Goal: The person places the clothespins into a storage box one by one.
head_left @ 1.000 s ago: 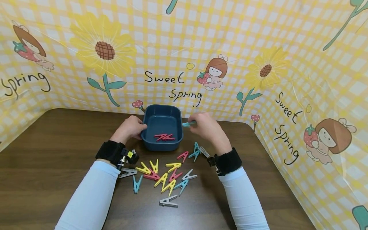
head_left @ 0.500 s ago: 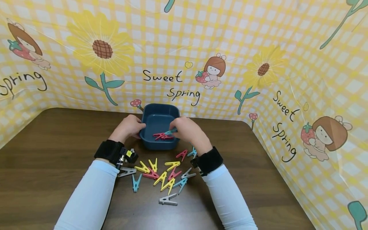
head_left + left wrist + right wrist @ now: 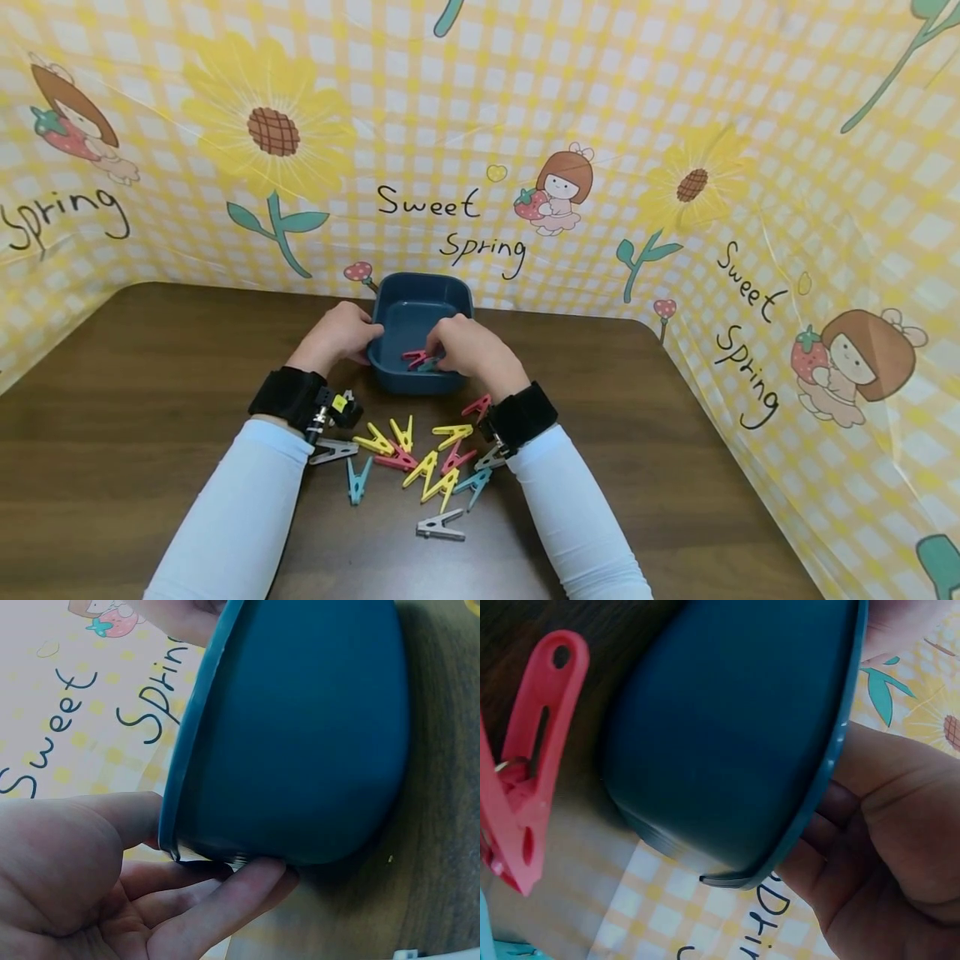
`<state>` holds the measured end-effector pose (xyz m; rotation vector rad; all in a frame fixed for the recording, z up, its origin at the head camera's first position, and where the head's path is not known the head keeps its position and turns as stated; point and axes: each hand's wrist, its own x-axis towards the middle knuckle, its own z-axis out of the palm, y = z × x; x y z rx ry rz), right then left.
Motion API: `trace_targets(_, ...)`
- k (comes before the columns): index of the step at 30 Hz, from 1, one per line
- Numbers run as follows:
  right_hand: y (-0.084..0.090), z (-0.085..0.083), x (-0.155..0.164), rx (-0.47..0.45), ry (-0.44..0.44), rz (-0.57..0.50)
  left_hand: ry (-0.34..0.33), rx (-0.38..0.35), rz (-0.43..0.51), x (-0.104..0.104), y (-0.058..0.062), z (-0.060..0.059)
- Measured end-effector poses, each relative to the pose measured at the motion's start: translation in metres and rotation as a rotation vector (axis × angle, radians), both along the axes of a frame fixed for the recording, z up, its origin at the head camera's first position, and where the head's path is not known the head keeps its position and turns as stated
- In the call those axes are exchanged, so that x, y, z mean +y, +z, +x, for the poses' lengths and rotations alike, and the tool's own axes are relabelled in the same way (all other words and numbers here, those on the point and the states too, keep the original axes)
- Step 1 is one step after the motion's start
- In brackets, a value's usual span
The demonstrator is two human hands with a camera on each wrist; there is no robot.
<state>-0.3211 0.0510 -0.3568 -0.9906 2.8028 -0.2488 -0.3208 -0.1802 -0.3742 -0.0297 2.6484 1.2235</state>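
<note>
A dark blue plastic tub (image 3: 420, 304) stands on the brown wooden counter (image 3: 150, 375), close to the yellow checked backdrop (image 3: 480, 125) printed with sunflowers and the words "Sweet Spring". The left hand (image 3: 337, 333) rests against the tub's left wall; the left wrist view shows its thumb lying along the rim and its fingers (image 3: 225, 900) stretched loosely under the lip, touching the wall rather than clamped round it. The right hand (image 3: 465, 350) reaches over the tub's right rim, fingers curled down inside. A teal clothespin (image 3: 430, 365) peeks out at its fingertips, just beside the red clothespins (image 3: 415, 358) lying on the tub floor; whether the fingers pinch the teal one or merely touch it cannot be told.

On the counter in front of the tub lies a loose heap of clothespins (image 3: 420, 467) between the two forearms: yellow, red, teal and grey ones, some overlapping. A grey clothespin (image 3: 441, 527) lies nearest the person, slightly apart from the rest. A red clothespin (image 3: 525, 787) lies just outside the tub's wall in the right wrist view. Both wrists wear black bands above pale blue sleeves.
</note>
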Motion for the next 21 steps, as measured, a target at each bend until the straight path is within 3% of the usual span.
trace_targets(8, 0.0, -0.002, 0.005, 0.008, 0.009, -0.011, -0.001, -0.005, -0.016, 0.001, 0.0, 0.0)
trace_targets(16, 0.021, -0.003, 0.025, -0.03, -0.049, -0.094, -0.004, 0.004, -0.022, 0.0, 0.001, 0.001)
trace_targets(21, 0.033, -0.002, 0.045, 0.007, -0.091, -0.154, -0.001, -0.002, -0.017, 0.001, -0.002, -0.001)
